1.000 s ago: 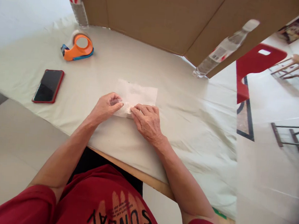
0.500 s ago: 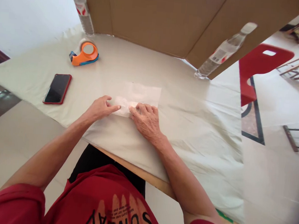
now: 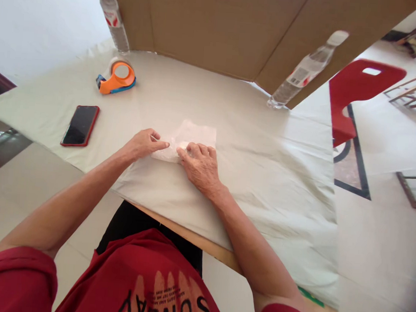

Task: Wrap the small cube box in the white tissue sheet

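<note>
Pale cloth (image 3: 259,131) on my feed: phone (image 3: 80,125) far left, then left hand (image 3: 145,143), thumb and fingers apart, at left end of sheet (image 3: 203,133). Sheet lies between hands, long axis looks side to side. Right hand (image 3: 202,166) is closer, curled over its near right part; can't tell if pinching.

Passage is open over the cloth (image 3: 265,150) to the right of the right hand (image 3: 200,165). The cardboard panel (image 3: 216,30) limits forward travel. The phone (image 3: 80,125) and tape dispenser (image 3: 108,87) obstruct the left; a bottle (image 3: 308,70), the far right.
</note>
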Demonstrator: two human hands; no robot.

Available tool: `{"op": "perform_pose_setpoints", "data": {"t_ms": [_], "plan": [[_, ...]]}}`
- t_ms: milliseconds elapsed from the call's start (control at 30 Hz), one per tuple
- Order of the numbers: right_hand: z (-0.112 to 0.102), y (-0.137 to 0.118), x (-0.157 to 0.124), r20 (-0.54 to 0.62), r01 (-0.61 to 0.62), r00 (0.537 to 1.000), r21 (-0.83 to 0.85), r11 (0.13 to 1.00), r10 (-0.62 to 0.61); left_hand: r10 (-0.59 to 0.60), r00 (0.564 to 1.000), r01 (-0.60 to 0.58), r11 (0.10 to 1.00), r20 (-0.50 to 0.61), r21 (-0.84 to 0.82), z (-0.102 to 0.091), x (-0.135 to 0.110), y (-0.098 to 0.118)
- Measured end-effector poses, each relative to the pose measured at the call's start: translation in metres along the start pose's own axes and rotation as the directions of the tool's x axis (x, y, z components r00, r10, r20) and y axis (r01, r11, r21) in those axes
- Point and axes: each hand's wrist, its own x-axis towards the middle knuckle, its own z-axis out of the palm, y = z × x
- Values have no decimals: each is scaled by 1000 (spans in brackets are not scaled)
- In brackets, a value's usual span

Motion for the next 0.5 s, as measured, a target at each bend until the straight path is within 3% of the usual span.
{"op": "perform_pose_setpoints", "data": {"t_ms": [133,267,400,500], "plan": [[0,0,0,0,-2,1000,15,1000,2,-107,984,113,993,142,-32,-1,8,1],[1,0,0,-21,6,1000,-6,1000,-6,-72,951,91,995,302,-50,-3,15,1],[2,0,-1,-32,8,999,-10,1000,-8,-13,974,49,987,225,-155,-4,12,5],[3,1,-1,-38,13,999,-16,1000,-14,-64,976,106,975,210,-196,0,9,5]]}}
